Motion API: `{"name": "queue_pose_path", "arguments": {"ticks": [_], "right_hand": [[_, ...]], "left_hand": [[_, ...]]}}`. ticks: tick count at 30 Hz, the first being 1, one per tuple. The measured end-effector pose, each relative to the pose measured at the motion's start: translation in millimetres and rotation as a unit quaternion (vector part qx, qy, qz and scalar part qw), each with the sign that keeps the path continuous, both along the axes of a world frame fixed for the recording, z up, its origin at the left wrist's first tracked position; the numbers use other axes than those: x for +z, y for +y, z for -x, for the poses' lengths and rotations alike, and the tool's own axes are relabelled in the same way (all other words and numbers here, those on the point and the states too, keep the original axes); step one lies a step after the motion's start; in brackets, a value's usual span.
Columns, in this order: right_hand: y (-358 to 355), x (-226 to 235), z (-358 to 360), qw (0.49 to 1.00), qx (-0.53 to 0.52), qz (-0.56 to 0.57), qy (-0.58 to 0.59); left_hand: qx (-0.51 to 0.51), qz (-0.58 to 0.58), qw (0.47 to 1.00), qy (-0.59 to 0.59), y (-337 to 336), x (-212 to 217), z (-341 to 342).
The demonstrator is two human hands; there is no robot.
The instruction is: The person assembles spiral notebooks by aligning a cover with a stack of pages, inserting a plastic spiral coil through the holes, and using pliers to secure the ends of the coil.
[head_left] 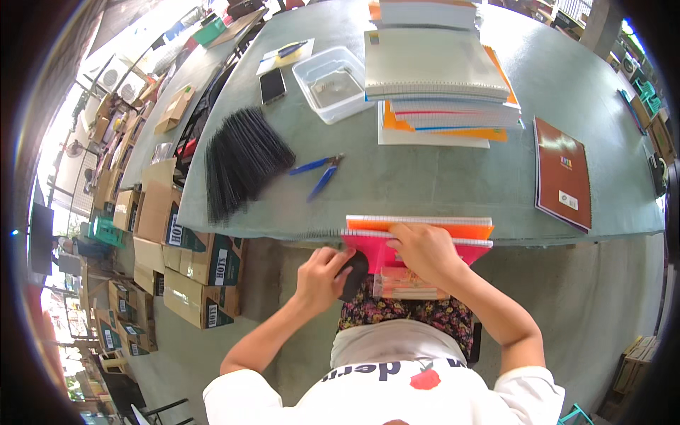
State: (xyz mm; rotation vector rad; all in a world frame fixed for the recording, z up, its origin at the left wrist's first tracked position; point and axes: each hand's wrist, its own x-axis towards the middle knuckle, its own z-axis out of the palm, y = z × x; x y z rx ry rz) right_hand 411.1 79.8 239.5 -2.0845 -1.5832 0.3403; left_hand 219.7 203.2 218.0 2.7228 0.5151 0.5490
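At the table's near edge, my right hand (426, 249) grips a pink notebook (363, 253) by its upper edge, fingers bent over it. An orange notebook (464, 228) lies just behind it. A thin dark spiral coil (319, 234) sticks out leftward from the pink notebook's punched edge. Close by the notebook's left end, my left hand (316, 278) is curled with fingertips against a dark rounded object (356, 275); what the fingers pinch is too blurred to make out. Below my right hand, a stack of pale printed sheets or booklets (407, 283) rests over my lap.
Black spiral coils (244, 159) lie piled on the table (460, 180), beside blue-handled pliers (322, 177). Farther back are a phone (273, 86), a clear plastic tub (333, 85) and a tall notebook stack (435, 64). A brown notebook (563, 173) lies right; cardboard boxes (202, 287) stand left.
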Motion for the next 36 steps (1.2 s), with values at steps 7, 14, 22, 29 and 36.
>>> {"name": "queue_pose_path", "arguments": {"ticks": [7, 14, 22, 29, 36], "right_hand": [[-34, -10, -23, 0.991, -0.013, -0.125, -0.034], [-27, -19, -22, 0.986, -0.008, -0.156, -0.057], [-25, -21, -21, 0.981, -0.031, -0.183, -0.059], [-29, -25, -19, 0.979, -0.058, -0.184, -0.067], [-31, -26, -18, 0.981, -0.046, -0.18, -0.059]], "left_hand": [[0.063, 0.068, 0.985, -0.144, 5, -15, -11], [-0.061, 0.057, 0.996, -0.041, 7, -7, -13], [-0.09, 0.046, 0.992, -0.077, 2, -21, -11], [-0.128, 0.042, 0.989, -0.065, -4, -5, -28], [-0.091, 0.04, 0.988, -0.121, -10, -2, -41]]}}
